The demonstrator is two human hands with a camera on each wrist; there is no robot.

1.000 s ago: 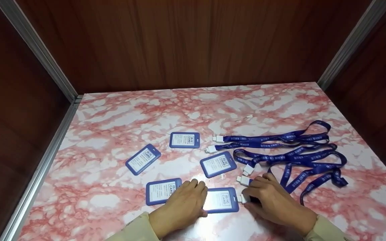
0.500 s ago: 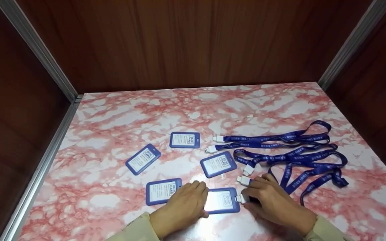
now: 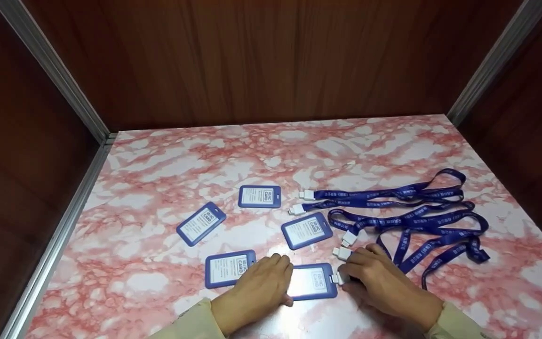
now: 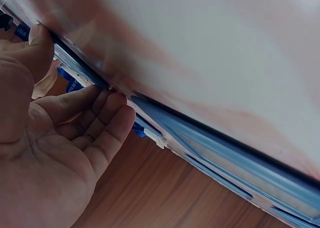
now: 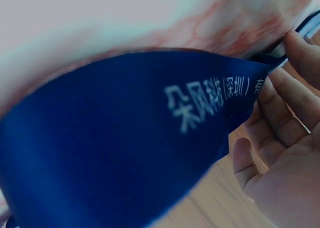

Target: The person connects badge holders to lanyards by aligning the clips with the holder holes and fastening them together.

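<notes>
In the head view, my left hand (image 3: 264, 287) grips a blue-framed ID card holder (image 3: 312, 282) by its left part, covering that end. The left wrist view shows the thumb at one long edge and the fingertips (image 4: 122, 115) at the other. My right hand (image 3: 384, 282) pinches the white plastic clip (image 3: 340, 278) of a blue lanyard. That clip's tip meets the slotted right end of the card holder; whether it has hooked through the slot I cannot tell. The lanyard's printed blue strap (image 5: 125, 123) runs away from the right fingers in the right wrist view.
Another card holder (image 3: 226, 269) lies partly behind my left hand. Farther back are three more: one tilted holder (image 3: 200, 223), one level holder (image 3: 259, 196) and one near the straps (image 3: 306, 230). Several blue lanyards (image 3: 407, 221) with white clips spread to the right. Wooden panels (image 3: 271, 61) enclose the marbled table.
The held card holder has shifted very slightly right, closing the small gap to the white clip in my right hand. Both hands otherwise stay almost still; the other holders and lanyards have not moved.
</notes>
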